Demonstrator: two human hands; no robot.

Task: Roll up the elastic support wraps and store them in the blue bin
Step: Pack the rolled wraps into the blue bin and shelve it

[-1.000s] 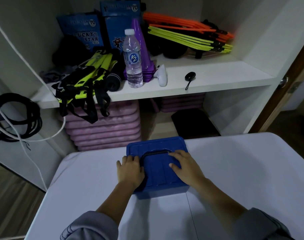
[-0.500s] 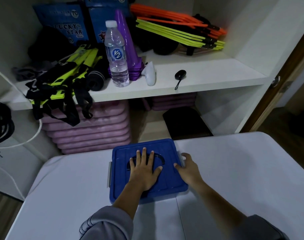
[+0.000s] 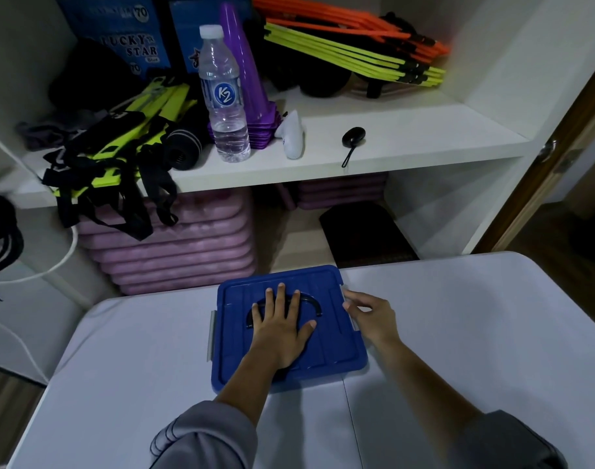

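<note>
Pressing my left hand (image 3: pixel 281 328) flat, fingers spread, on the closed lid of the blue bin (image 3: pixel 326 346), over its black handle (image 3: pixel 311 301), I steady it near the counter's (image 3: pixel 475 333) far edge. My right hand (image 3: pixel 370 314) has fingertips on the grey side clip (image 3: pixel 353 324); whether that grip pinches or merely touches, I cannot tell. No wraps show outside, so rolling looks finished, with latching left. The lid faces up. The bin is near-square, turned slightly.

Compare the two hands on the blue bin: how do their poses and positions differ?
The left hand lies flat, fingers spread, mid-lid over the black handle; the right hand sits at the lid's right edge. The left hand rests palm-down; the right hand touches only the grey latch with its fingertips. Both touch the closed blue bin.
</note>
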